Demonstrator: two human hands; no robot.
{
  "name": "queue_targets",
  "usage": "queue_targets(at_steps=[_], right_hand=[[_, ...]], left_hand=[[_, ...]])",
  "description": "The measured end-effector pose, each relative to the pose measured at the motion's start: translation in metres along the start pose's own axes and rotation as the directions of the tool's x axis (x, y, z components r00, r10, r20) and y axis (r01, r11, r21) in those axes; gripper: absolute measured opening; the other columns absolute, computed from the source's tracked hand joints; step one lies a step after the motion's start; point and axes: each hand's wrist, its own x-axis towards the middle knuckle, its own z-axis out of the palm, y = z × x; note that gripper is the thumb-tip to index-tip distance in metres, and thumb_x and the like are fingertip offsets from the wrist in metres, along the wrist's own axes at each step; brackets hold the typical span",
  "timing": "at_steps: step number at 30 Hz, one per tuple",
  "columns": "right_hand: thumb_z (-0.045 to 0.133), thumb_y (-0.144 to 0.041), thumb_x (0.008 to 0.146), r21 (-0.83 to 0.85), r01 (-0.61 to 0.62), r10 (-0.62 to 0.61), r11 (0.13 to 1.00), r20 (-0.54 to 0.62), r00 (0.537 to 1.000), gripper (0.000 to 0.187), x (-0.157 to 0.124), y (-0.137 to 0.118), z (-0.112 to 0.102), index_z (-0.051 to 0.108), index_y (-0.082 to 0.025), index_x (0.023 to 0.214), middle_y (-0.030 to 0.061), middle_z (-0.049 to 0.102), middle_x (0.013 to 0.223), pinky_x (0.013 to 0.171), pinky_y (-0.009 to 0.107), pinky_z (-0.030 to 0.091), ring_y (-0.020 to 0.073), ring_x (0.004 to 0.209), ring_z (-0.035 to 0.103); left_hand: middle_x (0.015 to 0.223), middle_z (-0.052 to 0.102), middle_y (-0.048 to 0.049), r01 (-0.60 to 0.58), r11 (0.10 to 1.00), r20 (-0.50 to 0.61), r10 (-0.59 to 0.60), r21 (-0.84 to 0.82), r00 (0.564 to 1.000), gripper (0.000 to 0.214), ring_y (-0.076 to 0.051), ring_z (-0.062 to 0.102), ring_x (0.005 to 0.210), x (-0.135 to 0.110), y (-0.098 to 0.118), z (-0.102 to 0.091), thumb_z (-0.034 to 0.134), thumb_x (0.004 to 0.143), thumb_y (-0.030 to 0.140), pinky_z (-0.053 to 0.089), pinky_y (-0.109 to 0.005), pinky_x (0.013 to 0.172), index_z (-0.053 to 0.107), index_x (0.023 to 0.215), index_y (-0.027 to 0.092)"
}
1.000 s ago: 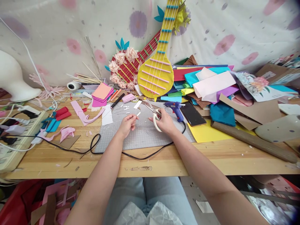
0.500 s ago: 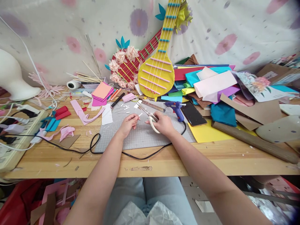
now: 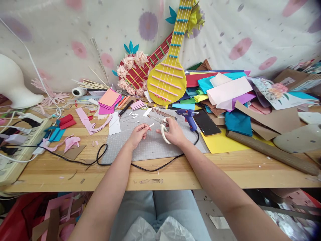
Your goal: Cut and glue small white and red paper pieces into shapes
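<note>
from where i stood, the left hand (image 3: pixel 138 134) had its thumb and fingertips pinched together on a small white strip (image 3: pixel 151 125), whose free end poked out to the right, over the grey mat (image 3: pixel 150 149). the right hand (image 3: pixel 175 133) was curled round the pale handles of the scissors (image 3: pixel 164 131), and their blades pointed left and away from the person, near the strip; i could not tell whether the blades were parted.

beyond the left hand, several white bits (image 3: pixel 135 117) lay scattered on the mat, with a larger white slip (image 3: pixel 147 112) to their right. a blue glue gun (image 3: pixel 188 117) lay just past the right hand, its black cord (image 3: pixel 155 170) looping along the mat's near edge. beside it was a dark phone (image 3: pixel 207 122), partly on a yellow sheet (image 3: pixel 223 144). at the back, a yellow lute (image 3: pixel 167 82) leaned in front of a red one trimmed with pale flowers (image 3: pixel 128 61).
</note>
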Motion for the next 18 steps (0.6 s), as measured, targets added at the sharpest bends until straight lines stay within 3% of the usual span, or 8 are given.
queue_targets(at_steps=[3, 5, 8, 10, 14, 18], right_hand=[[0.053, -0.052, 0.071, 0.185, -0.241, 0.256, 0.953, -0.06, 0.965, 0.034, 0.003, 0.002, -0.001, 0.047, -0.021, 0.08, 0.0026, 0.056, 0.073, 0.063, 0.03, 0.039, 0.0189, 0.07, 0.054], [0.057, -0.053, 0.066, 0.434, -0.326, 0.354, 0.84, 0.019, 0.935, 0.036, 0.006, -0.001, 0.0, 0.046, -0.02, 0.076, 0.0004, 0.054, 0.068, 0.058, 0.028, 0.039, 0.0159, 0.062, 0.053], [0.067, -0.048, 0.057, 0.746, -0.337, 0.31, 0.575, 0.183, 0.933, 0.042, 0.009, -0.01, 0.003, 0.044, -0.019, 0.076, -0.0017, 0.054, 0.067, 0.055, 0.026, 0.04, 0.012, 0.057, 0.053], [0.072, -0.043, 0.051, 0.82, -0.33, 0.254, 0.468, 0.233, 0.939, 0.045, 0.01, -0.016, 0.005, 0.043, -0.019, 0.076, -0.0024, 0.056, 0.067, 0.054, 0.025, 0.041, 0.0103, 0.056, 0.053], [0.077, -0.033, 0.043, 0.848, -0.348, 0.281, 0.4, 0.248, 0.927, 0.048, 0.012, -0.022, 0.011, 0.044, -0.018, 0.074, -0.0055, 0.055, 0.061, 0.051, 0.024, 0.041, 0.0071, 0.049, 0.049], [0.079, -0.03, 0.041, 0.871, -0.38, 0.324, 0.311, 0.279, 0.904, 0.049, 0.013, -0.019, 0.013, 0.044, -0.018, 0.073, -0.0065, 0.054, 0.057, 0.052, 0.024, 0.043, 0.008, 0.048, 0.052]], left_hand=[[0.046, 0.024, 0.008, -0.007, 0.999, -0.012, 0.008, 0.037, 1.0, 0.023, -0.004, 0.023, 0.041, 0.001, -0.001, 0.0, 0.058, 0.069, 0.038, 0.024, -0.018, 0.041, 0.055, 0.069, 0.016], [0.046, 0.026, 0.0077, -0.004, 0.996, 0.0, 0.004, 0.093, 1.0, 0.023, -0.004, 0.025, 0.041, 0.001, -0.001, 0.0, 0.057, 0.07, 0.039, 0.024, -0.019, 0.042, 0.056, 0.07, 0.016], [0.047, 0.032, 0.0068, 0.001, 0.982, 0.01, -0.003, 0.191, 1.0, 0.024, -0.004, 0.028, 0.041, 0.001, -0.001, 0.002, 0.056, 0.07, 0.04, 0.024, -0.02, 0.042, 0.057, 0.072, 0.015], [0.051, 0.039, 0.0057, 0.005, 0.971, 0.007, -0.007, 0.239, 1.0, 0.024, -0.004, 0.029, 0.042, 0.001, -0.002, 0.003, 0.055, 0.071, 0.039, 0.024, -0.021, 0.043, 0.058, 0.073, 0.015], [0.065, 0.052, 0.0023, -0.017, 0.95, 0.014, 0.013, 0.312, 1.0, 0.023, -0.004, 0.032, 0.044, 0.002, -0.004, 0.003, 0.052, 0.073, 0.038, 0.024, -0.022, 0.044, 0.058, 0.075, 0.015], [0.067, 0.054, 0.0016, -0.049, 0.938, 0.02, 0.045, 0.344, 0.999, 0.022, -0.004, 0.033, 0.045, 0.004, -0.007, 0.003, 0.052, 0.074, 0.037, 0.025, -0.022, 0.045, 0.058, 0.075, 0.016]])
